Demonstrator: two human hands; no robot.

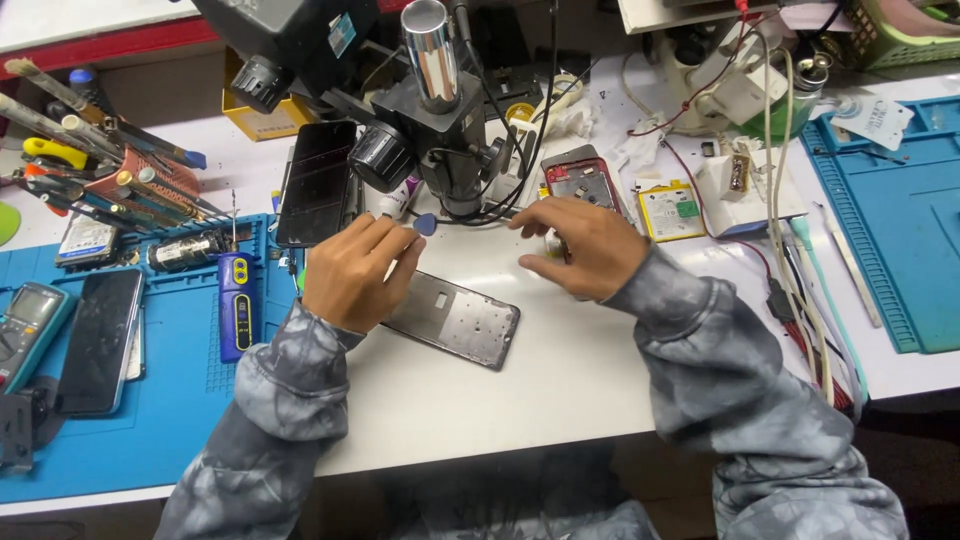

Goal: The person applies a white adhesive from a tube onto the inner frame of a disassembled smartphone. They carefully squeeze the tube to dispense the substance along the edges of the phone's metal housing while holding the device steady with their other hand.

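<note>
Far left, at 9 o'clock: blue mat (190, 390) carrying a multimeter (28, 318), a dark phone (100, 340) face up, and a blue-and-yellow tool (235, 305) lying lengthwise. A holder of tools (110, 170) stands at 10 o'clock.

Left hand (355, 270): fingers pinched narrow on a small blue pick (426, 224), tip pointing toward 1 o'clock. The heel of the hand sits over the upper left corner of the phone frame (460, 318), a grey metal plate lying flat on the white worktop (560, 390), tilted, just below centre.

Microscope (430, 130) at 12 o'clock, directly behind the hands; a black screen panel (318, 180) lies to its left.

Right hand (585, 245): fingers curled down, partly spread, over something small and pale at the fingertips; cannot tell what, or whether it is gripped. Just behind it, a red-edged phone body (585, 180); a yellow battery (672, 210) at 2 o'clock.

Judgement: the pick work goes best with a shallow angle, light pressure, and the frame braced flat by the other hand.

Far right: second blue mat (900, 220), cables (800, 300).
</note>
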